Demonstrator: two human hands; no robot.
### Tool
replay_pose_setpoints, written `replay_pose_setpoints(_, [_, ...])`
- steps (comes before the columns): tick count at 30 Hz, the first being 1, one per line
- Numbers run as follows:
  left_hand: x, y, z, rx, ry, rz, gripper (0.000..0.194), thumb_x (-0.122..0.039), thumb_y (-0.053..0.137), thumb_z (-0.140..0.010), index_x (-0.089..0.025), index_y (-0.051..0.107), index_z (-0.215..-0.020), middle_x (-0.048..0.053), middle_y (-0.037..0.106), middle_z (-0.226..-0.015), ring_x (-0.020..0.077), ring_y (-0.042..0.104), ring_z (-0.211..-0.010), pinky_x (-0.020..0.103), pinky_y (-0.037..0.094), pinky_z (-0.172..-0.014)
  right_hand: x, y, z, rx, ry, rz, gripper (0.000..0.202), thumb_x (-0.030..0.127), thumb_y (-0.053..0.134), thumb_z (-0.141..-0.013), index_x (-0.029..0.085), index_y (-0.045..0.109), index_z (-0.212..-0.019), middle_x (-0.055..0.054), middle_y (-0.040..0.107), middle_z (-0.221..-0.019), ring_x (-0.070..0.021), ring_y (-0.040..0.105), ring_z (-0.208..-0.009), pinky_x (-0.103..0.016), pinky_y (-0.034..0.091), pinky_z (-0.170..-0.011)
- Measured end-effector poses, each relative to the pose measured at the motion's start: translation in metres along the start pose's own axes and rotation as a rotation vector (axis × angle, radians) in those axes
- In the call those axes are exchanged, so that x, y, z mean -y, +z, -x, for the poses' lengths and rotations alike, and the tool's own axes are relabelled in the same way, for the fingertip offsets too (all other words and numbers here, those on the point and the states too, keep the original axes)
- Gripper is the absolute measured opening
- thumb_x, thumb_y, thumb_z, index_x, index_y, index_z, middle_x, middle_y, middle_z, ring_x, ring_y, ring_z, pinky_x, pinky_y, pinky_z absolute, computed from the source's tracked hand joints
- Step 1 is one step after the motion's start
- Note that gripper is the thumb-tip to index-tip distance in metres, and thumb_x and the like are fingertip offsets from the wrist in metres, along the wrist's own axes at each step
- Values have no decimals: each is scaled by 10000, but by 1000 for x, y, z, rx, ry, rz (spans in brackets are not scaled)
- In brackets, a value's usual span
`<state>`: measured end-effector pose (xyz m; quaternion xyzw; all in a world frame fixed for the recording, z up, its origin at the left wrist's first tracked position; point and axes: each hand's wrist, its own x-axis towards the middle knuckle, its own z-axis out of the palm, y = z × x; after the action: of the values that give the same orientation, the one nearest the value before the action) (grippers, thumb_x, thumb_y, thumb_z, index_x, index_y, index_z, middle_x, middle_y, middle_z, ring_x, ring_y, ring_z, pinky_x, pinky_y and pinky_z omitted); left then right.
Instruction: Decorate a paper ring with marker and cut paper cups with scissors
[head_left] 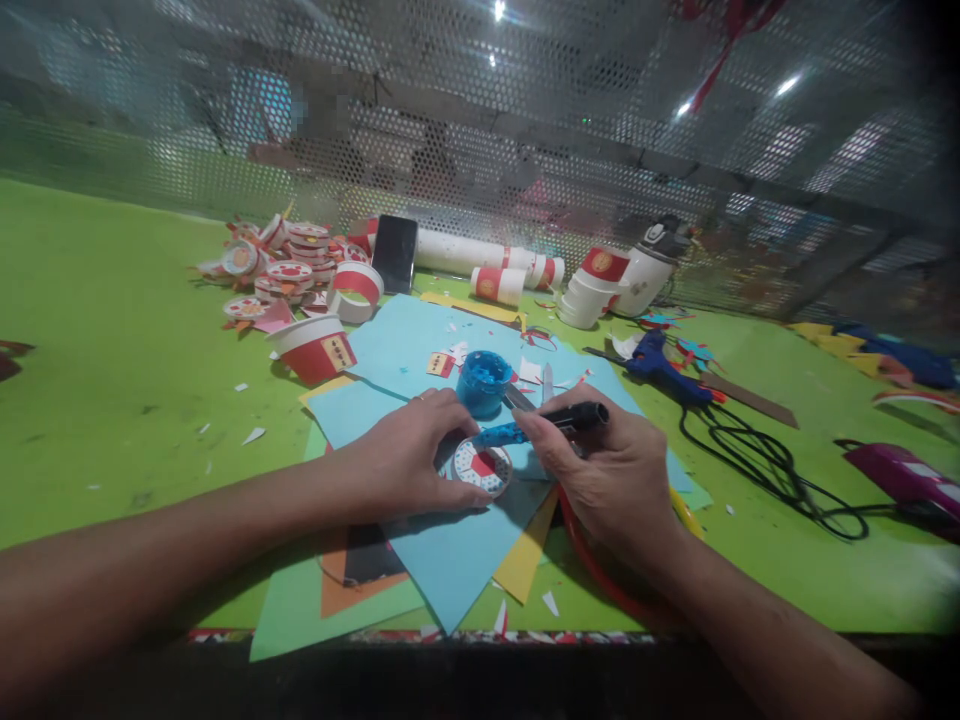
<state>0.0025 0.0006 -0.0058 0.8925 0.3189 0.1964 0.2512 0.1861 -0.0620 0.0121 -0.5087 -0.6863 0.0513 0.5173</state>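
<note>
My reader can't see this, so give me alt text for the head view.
The right hand holds a marker at a patterned disc in the left hand, over blue paper. Behind are a blue tub, cups and a phone.

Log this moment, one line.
left hand: holding blue-dotted disc | right hand: holding marker, tip by disc rim | blue jar: open, beyond disc

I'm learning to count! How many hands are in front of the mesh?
2: the left hand, at the edge of the round disc, and the right hand, holding the pen.
</note>
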Motion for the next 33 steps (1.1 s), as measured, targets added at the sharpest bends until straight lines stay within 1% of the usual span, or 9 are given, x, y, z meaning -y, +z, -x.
replay_pose_setpoints(2, [0, 0, 0, 4, -7, -3, 391, -434, 754, -665, -165, 581, -889, 30, 525, -852, 196, 491, -799, 302, 396, -663, 0, 0, 1, -7, -34, 21, 189, 222, 686, -807, 156, 606, -648, 68, 492, -532, -63, 412, -479, -196, 360, -476])
replay_pose_setpoints(5, [0, 0, -1, 6, -10, -4, 385, -446, 745, -672, -163, 585, -879, 31, 523, -845, 199, 492, -801, 301, 393, -661, 1, -2, 2, -12, -47, 10, 169, 220, 700, -799, 153, 627, -662, 60, 534, -539, -62, 446, -481, -190, 378, -483])
replay_pose_setpoints(7, [-1, -1, 0, 0, -9, -1, 398, -459, 742, -673, -163, 586, -889, 34, 527, -855, 200, 493, -808, 305, 397, -671, 3, -5, 3, -53, -13, -24, 168, 240, 701, -801, 156, 637, -670, 54, 563, -538, -65, 469, -471, -191, 390, -475])
replay_pose_setpoints(9, [-1, -1, 0, -1, -13, 5, 417, -470, 741, -673, -161, 587, -906, 39, 534, -871, 204, 497, -818, 312, 403, -687, 4, -8, 4, -114, 33, -47, 182, 265, 691, -811, 163, 640, -668, 55, 562, -519, -71, 471, -452, -199, 392, -459])
replay_pose_setpoints(11, [-2, -2, 0, 11, -23, 10, 428, -477, 739, -677, -157, 588, -917, 44, 539, -884, 208, 501, -830, 317, 407, -696, 5, -10, 4, -142, 57, -39, 193, 275, 685, -813, 170, 638, -658, 56, 554, -505, -75, 468, -442, -206, 387, -449])
replay_pose_setpoints(16, [-3, -2, 0, 9, -23, 2, 432, -464, 735, -685, -152, 588, -945, 49, 541, -904, 210, 500, -841, 322, 411, -706, 3, -10, 3, -107, 54, -9, 223, 271, 675, -814, 169, 622, -622, 60, 531, -480, -69, 445, -433, -203, 377, -445])
replay_pose_setpoints(21, [-3, -1, 1, 4, -29, -3, 433, -458, 741, -674, -150, 599, -942, 50, 538, -902, 212, 500, -840, 325, 415, -708, 3, -8, 4, -46, 57, -6, 209, 283, 662, -823, 160, 635, -656, 54, 538, -478, -74, 458, -421, -208, 371, -429])
replay_pose_setpoints(33, [-4, -1, 0, -2, -36, -23, 403, -444, 749, -659, -159, 602, -903, 41, 539, -871, 203, 497, -807, 309, 401, -676, -1, -6, 4, -32, 66, -4, 215, 289, 674, -822, 157, 639, -656, 49, 541, -481, -79, 468, -420, -218, 388, -444])
